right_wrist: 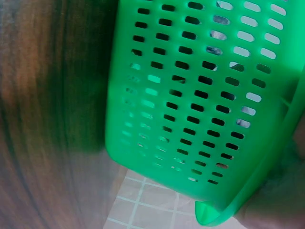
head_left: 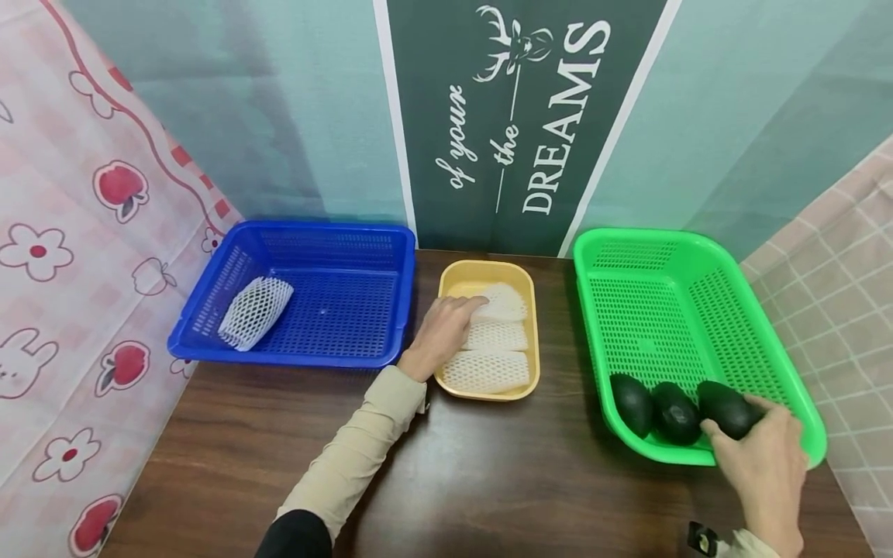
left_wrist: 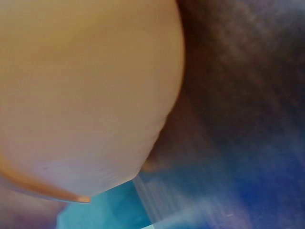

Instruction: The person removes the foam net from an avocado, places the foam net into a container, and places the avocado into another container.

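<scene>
My right hand (head_left: 763, 453) grips a dark avocado (head_left: 725, 409) at the near right corner of the green basket (head_left: 774, 333). Two more avocados, a left one (head_left: 632, 404) and a middle one (head_left: 674, 415), lie beside it. At the yellow tray (head_left: 488, 271), my left hand (head_left: 443, 329) pinches the left end of the farthest white foam net (head_left: 502, 302); its thumb is hidden. Two other foam nets, a middle one (head_left: 495, 336) and a near one (head_left: 487, 372), lie flat in the tray. The left wrist view is blurred, and the right one shows mostly basket wall (right_wrist: 200, 95).
To the left stands a blue basket (head_left: 293, 360) holding one bulging foam net (head_left: 256, 312) with dark showing through its mesh. All containers rest on a brown wooden table (head_left: 502, 473). Behind them hangs a green cloth (head_left: 314, 116); patterned cloths flank both sides.
</scene>
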Motion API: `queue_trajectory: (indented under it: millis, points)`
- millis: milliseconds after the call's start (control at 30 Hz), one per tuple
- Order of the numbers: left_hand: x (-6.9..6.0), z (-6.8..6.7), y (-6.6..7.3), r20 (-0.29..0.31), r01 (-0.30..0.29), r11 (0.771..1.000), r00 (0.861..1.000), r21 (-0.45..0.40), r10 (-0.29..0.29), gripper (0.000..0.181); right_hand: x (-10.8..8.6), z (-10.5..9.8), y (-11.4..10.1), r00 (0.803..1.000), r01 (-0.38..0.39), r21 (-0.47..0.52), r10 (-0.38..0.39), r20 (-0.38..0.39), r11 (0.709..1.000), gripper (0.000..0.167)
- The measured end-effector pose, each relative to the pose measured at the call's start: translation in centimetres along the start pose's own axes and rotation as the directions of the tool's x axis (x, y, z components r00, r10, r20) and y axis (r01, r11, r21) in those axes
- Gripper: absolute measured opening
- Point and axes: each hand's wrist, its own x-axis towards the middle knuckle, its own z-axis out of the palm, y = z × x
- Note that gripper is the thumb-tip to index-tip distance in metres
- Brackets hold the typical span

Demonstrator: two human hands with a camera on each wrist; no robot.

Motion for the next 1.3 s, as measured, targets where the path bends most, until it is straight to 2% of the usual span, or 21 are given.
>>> queue_trajectory:
  millis: [133,233,367,533,733,933,1033,1133,1300]
  points:
    - [-0.2,-0.1,0.0,0.098,0.045,0.997,0.994,0.067,-0.051,0.037,0.2,0.1,0.0,0.999,0.001,-0.023,0.001,0.050,1.000,0.076]
    - [-0.3,-0.2,0.1,0.146,0.069,0.996,0.986,0.060,-0.077,0.039,0.3,0.1,-0.1,0.998,0.008,-0.036,-0.005,0.069,0.999,0.075]
    - [-0.3,-0.4,0.3,0.134,0.082,0.995,0.987,0.053,-0.089,0.041,0.5,-0.2,-0.3,0.997,0.010,-0.054,-0.005,0.077,0.999,0.075]
    - [-0.4,-0.8,0.4,0.129,0.087,0.996,0.988,0.025,-0.089,0.032,0.6,-0.4,-0.4,0.996,-0.001,-0.073,0.008,0.093,0.997,0.077]
    - [-0.6,-1.1,0.5,0.159,0.073,0.997,0.985,-0.002,-0.072,0.028,0.5,-0.4,-0.4,0.994,0.040,-0.104,-0.029,0.106,0.994,0.063]
    - [-0.7,-1.3,0.6,0.092,0.040,0.999,0.995,0.030,-0.042,0.030,0.4,-0.4,-0.4,0.993,0.037,-0.107,-0.025,0.116,0.994,0.061]
    - [-0.7,-1.4,0.7,0.078,0.029,0.998,0.996,0.053,-0.033,0.032,0.4,-0.3,-0.3,0.993,0.040,-0.107,-0.028,0.117,0.993,0.061]
    - [-0.8,-1.6,0.6,0.079,0.024,0.996,0.996,0.081,-0.030,0.033,0.2,-0.2,-0.4,0.996,0.042,-0.081,-0.036,0.085,0.996,0.060]
    - [-0.9,-1.8,0.5,0.071,0.022,0.995,0.997,0.098,-0.029,0.035,-0.4,0.2,-0.7,0.998,0.044,0.014,-0.044,-0.033,0.999,0.056]
